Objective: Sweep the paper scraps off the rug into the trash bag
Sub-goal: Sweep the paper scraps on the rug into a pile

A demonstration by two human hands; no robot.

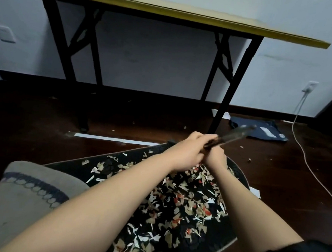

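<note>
Paper scraps (187, 203) in white, tan and red lie thickly on a dark, round-edged rug (106, 167) in front of me. A grey part of the rug (26, 198) with a dark scalloped pattern rises at the lower left. My left hand (187, 149) and my right hand (216, 158) meet above the rug's far edge. Both are closed on a dark, elongated object (238, 134) that points up and to the right; motion blur hides what it is. A dark blue bag (260, 131) with a white label lies flat on the floor beyond my hands.
A folding table (170, 12) with a yellow-edged top and black legs stands against the wall ahead. A white cable (305, 166) runs from a wall socket (310, 86) across the dark wooden floor on the right. White paper strips (116, 140) lie by the rug's far edge.
</note>
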